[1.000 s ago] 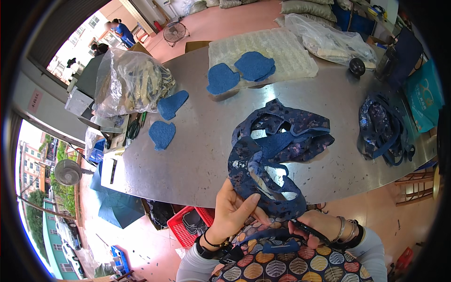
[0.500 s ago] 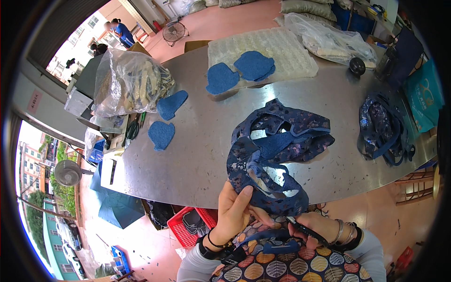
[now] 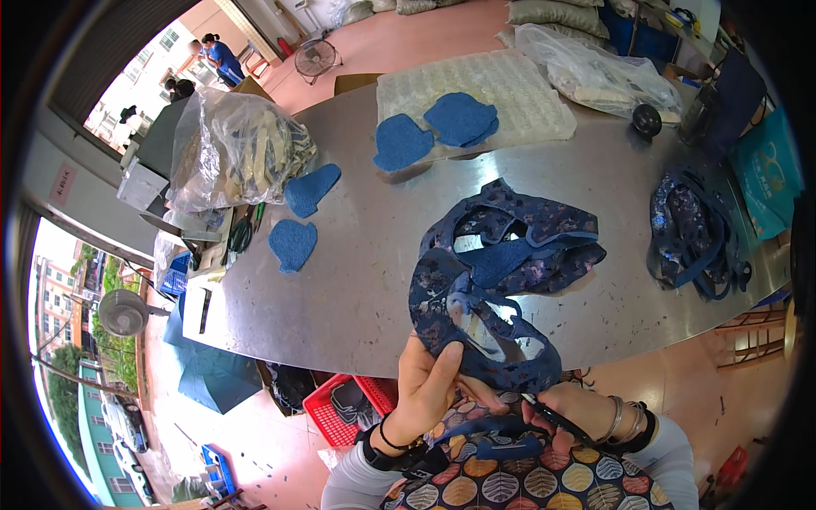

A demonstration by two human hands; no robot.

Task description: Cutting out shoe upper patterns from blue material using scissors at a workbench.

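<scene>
My left hand (image 3: 427,378) is closed on the near edge of a dark blue patterned fabric piece (image 3: 435,285), its thumb on top. The fabric lies in open loops on the metal table, and its near loop hangs over the front edge. My right hand (image 3: 574,412), just right of that loop, is wrapped round a slim black tool (image 3: 561,418) with a silver tip. The tip points at the fabric's lower edge; whether it touches cannot be told. The tool's exact kind is unclear. Below my hands, a blue strip (image 3: 510,448) lies against the leaf-print apron (image 3: 510,486).
On the metal table (image 3: 357,289) lie several blue fuzzy cutouts (image 3: 292,246), a translucent ribbed sheet (image 3: 518,93) and another dark blue fabric bundle (image 3: 693,234). A clear bag of strips (image 3: 242,153) stands far left. Below the front edge is a red basket (image 3: 327,416).
My left hand has shifted slightly right, and the near fabric loop has moved a little with it. My right hand and the black tool look almost unmoved.
</scene>
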